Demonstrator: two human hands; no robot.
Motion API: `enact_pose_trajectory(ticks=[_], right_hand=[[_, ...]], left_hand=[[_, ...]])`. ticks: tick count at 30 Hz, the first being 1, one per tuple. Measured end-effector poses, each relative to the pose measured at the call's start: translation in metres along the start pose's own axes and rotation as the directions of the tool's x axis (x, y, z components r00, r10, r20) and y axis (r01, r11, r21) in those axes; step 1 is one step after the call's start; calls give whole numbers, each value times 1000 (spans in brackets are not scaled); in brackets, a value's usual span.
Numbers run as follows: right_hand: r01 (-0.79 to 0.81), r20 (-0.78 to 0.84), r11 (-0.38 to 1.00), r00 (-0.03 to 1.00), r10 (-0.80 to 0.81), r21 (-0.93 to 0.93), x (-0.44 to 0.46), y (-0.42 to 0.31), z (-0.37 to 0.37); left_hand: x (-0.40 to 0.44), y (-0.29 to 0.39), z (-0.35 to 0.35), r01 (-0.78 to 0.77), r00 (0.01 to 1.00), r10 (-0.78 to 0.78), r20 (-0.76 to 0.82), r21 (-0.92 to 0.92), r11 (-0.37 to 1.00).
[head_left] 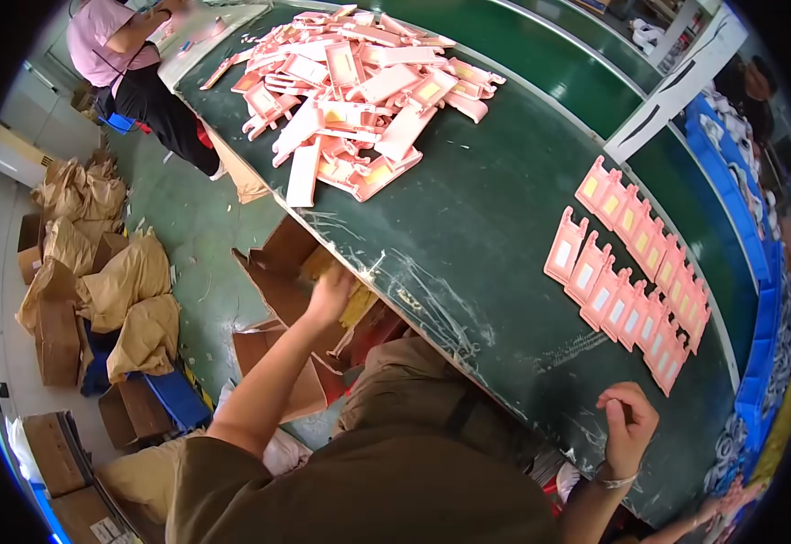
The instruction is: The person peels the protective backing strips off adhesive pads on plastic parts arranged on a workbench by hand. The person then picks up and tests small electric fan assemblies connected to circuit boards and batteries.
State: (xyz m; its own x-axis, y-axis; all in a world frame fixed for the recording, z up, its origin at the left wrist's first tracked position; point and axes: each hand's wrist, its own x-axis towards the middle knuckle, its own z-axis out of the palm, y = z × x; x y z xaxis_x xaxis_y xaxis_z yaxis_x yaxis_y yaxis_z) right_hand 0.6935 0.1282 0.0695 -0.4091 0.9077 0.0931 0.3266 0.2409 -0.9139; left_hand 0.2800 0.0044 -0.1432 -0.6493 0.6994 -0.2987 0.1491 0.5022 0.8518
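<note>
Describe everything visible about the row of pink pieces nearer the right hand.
The near row consists of flat, pink, plastic-looking pieces with whitish rectangular panels and small projections at one end. They lie close together, some seeming to overlap, slantwise on the green table, beside a yellow-panelled row. The right hand is apart from it.

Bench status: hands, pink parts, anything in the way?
Left hand at yellow material beside table. Right hand near pink rows. Other pink parts heaped. No obvious obstruction.

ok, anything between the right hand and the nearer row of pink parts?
Nothing visible: only green tabletop shows between the right hand and the nearer row of pink parts.
</note>
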Motion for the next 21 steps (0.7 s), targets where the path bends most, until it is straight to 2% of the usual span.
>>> enact_pose_trajectory(ticks=[1, 2, 3, 4, 5, 6, 7, 8, 9, 10, 11, 12, 13, 14, 15, 16, 17, 18, 20, 21], right_hand=[[-10, 37, 999, 999, 9, 36, 4, -6, 4], [-20, 69, 997, 997, 15, 71, 6, -12, 7], [-17, 56, 998, 998, 13, 66, 5, -20, 10], [9, 78, 1000, 997, -8, -11, 9, -29, 14], [44, 104, 995, 994, -35, -85, 16, -37, 16], [124, 116, 985, 987, -110, -118, 17, -40, 16], [154, 132, 978, 982, -136, -142, 16, -46, 15], [111, 133, 990, 986, -98, -92, 14, -44, 14], [59, 142, 997, 988, -53, -41, 11, -39, 9], [19, 194, 1000, 981, -17, -7, 12, -33, 3], [-26, 241, 1000, 970, 22, 14, 15, -30, 3], [-65, 283, 997, 958, 55, 27, 20, -28, 1], [-16, 366, 999, 930, 27, -34, 28, -23, 1], [-14, 372, 999, 928, 24, -29, 37, -22, 6], [9, 448, 999, 894, 8, -37, 48, -24, 15], [36, 519, 998, 855, -6, -47, 58, -27, 23], [101, 554, 993, 831, -54, -54, 65, -33, 33], [170, 596, 983, 798, -92, -76, 70, -42, 41], [336, 661, 936, 726, -189, -102, 74, -51, 51], [369, 694, 925, 689, -209, -88, 75, -58, 51]], left_hand=[[32, -15, 9, -272, 867, 419, -272, 445, 853], [45, -11, 6, -167, 932, 283, -227, 422, 891], [60, -9, 4, 26, 999, 4, -49, 595, 804], [46, 4, 3, -84, 909, -332, 251, 892, 445], [61, -11, 1, -243, 790, -496, 362, 926, 289], [70, -33, -2, -172, 913, -304, 272, 933, 316], [69, -36, -13, -288, 938, -53, 342, 858, 425], [68, -39, -21, -385, 856, -198, 478, 844, 375], [37, 12, -38, -477, 732, -355, 581, 810, 342], [14, 42, -56, -450, 587, -356, 727, 658, 604], [-5, 72, -71, -350, 442, -290, 849, 461, 815], [-26, 118, -81, -266, 521, -152, 840, 328, 906], [-41, 151, -82, -194, 608, -17, 794, 169, 966], [-43, 162, -77, -395, 732, 248, 634, 99, 914], [-41, 171, -71, -589, 752, 507, 422, 83, 804], [-35, 177, -60, -634, 773, 597, 215, 276, 722], [-22, 181, -50, -668, 677, 724, 134, 525, 527], [-9, 184, -39, -604, 541, 835, 101, 737, 302], [8, 194, -18, -440, 542, 833, 113, 883, 166], [23, 189, -14, -426, 536, 832, 145, 897, 118]])
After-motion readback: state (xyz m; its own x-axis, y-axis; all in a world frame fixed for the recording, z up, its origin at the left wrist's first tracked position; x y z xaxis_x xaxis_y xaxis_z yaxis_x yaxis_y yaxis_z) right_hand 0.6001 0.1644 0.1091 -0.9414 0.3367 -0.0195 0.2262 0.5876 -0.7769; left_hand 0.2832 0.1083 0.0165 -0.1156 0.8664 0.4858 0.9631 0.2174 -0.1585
